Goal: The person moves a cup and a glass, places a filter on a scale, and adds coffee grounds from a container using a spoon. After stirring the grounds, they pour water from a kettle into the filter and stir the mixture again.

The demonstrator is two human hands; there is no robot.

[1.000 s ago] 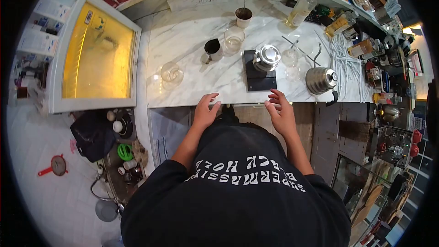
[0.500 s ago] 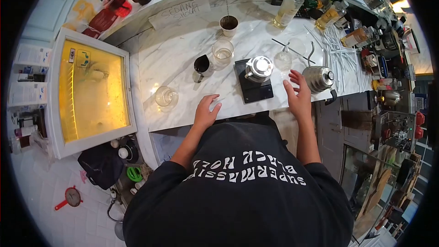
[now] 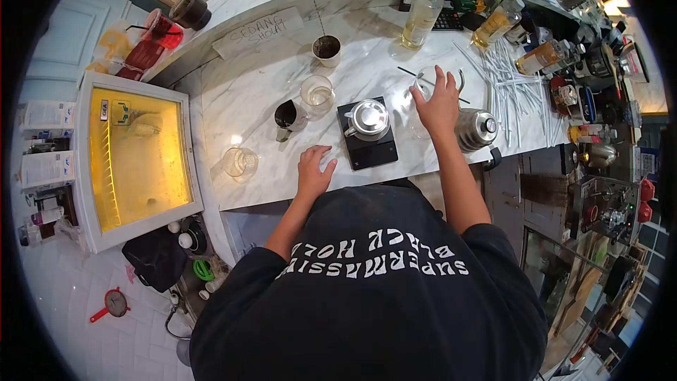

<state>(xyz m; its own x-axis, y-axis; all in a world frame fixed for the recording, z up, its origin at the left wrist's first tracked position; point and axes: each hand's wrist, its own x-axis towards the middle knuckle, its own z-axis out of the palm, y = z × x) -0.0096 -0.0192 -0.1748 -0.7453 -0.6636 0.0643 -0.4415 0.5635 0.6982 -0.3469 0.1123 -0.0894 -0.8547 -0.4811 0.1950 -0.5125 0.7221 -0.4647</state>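
My right hand point(image 3: 438, 106) is raised over the counter with its fingers apart, by a clear glass point(image 3: 417, 127) that it partly hides. A thin black stick point(image 3: 407, 70) lies across the glass's far side. To the right of that hand stands a steel gooseneck kettle point(image 3: 477, 131). My left hand point(image 3: 314, 171) hovers by the counter's front edge, fingers loosely spread and holding nothing. Between the hands, a shiny metal-topped vessel point(image 3: 369, 118) sits on a black digital scale point(image 3: 374, 154). Beyond my left hand are a dark pitcher point(image 3: 287, 117) and a clear glass cup point(image 3: 317, 94).
Another glass point(image 3: 240, 163) stands at the counter's left. A cup point(image 3: 326, 50) holds a long twisted-handled spoon. Several bottles point(image 3: 422, 17) line the back, beside scattered white straws point(image 3: 518, 81). A yellow-lit glass-fronted cabinet point(image 3: 144, 159) adjoins the counter's left end.
My right hand has moved forward and left, from beside the kettle to the clear glass. My left hand stays near the front edge. The camera view has shifted slightly.
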